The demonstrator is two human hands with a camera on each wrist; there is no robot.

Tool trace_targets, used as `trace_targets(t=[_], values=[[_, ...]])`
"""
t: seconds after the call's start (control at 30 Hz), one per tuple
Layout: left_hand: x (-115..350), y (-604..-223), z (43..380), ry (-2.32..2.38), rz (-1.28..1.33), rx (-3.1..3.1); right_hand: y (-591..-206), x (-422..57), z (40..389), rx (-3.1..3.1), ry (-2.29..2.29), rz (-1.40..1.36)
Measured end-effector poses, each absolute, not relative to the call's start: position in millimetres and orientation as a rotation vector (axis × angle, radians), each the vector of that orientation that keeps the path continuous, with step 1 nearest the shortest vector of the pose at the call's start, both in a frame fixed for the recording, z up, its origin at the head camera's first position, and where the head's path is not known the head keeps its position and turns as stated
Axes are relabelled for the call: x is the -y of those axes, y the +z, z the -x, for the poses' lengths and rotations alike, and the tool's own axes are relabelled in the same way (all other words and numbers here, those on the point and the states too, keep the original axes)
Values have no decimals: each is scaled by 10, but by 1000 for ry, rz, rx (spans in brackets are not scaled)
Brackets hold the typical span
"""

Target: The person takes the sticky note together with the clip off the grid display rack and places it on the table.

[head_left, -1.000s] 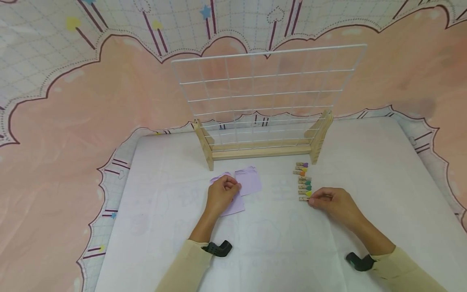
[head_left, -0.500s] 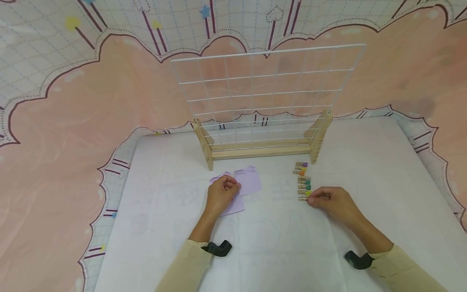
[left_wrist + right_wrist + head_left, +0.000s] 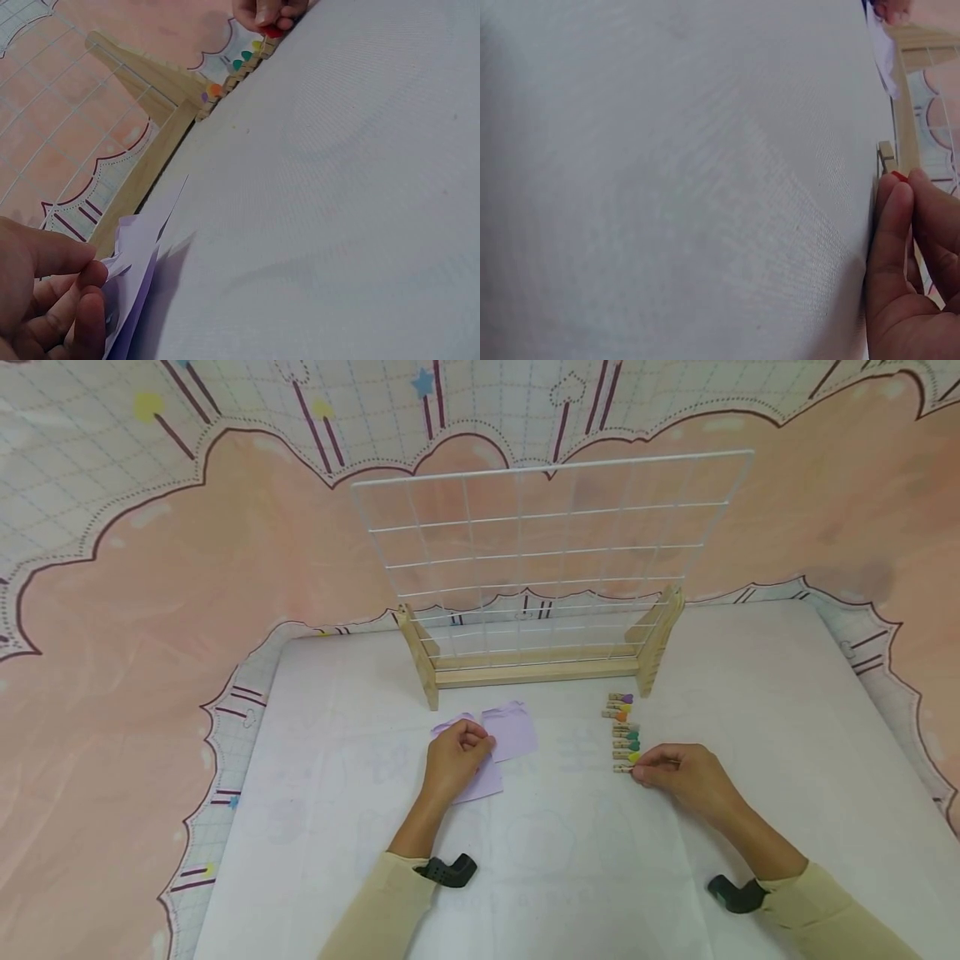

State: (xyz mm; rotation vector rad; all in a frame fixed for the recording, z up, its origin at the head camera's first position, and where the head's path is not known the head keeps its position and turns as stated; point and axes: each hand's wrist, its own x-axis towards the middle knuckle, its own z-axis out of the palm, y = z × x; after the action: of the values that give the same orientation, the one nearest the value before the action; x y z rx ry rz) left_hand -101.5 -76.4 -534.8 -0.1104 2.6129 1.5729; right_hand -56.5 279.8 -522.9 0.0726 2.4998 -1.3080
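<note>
My left hand (image 3: pixel 455 760) pinches a light purple sheet of paper (image 3: pixel 480 783), partly hidden under the hand. In the left wrist view, thumb and forefinger meet at a crumpled edge of the purple paper (image 3: pixel 135 277). Beside it, a second purple sheet (image 3: pixel 512 732) has a wrinkled top edge. On the right, my right hand (image 3: pixel 686 778) pinches the coloured end of the nearest small wooden clothespin (image 3: pixel 622 768). That end shows red (image 3: pixel 899 177) between thumb and finger in the right wrist view. Several more clothespins (image 3: pixel 626 736) with purple, yellow, orange and green ends form a column beyond it.
A white wire grid (image 3: pixel 540 547) stands upright in a wooden base (image 3: pixel 536 675) behind the papers and clothespins. A white cloth (image 3: pixel 570 877) covers the table. Patterned peach fabric (image 3: pixel 247 543) hangs behind and around it.
</note>
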Motion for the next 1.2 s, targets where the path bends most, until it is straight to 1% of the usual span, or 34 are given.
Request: trace_targets(t=[1.2], values=[[779, -5355, 998, 1566, 112, -2629, -5249, -2811, 549, -2481, -1326, -88]])
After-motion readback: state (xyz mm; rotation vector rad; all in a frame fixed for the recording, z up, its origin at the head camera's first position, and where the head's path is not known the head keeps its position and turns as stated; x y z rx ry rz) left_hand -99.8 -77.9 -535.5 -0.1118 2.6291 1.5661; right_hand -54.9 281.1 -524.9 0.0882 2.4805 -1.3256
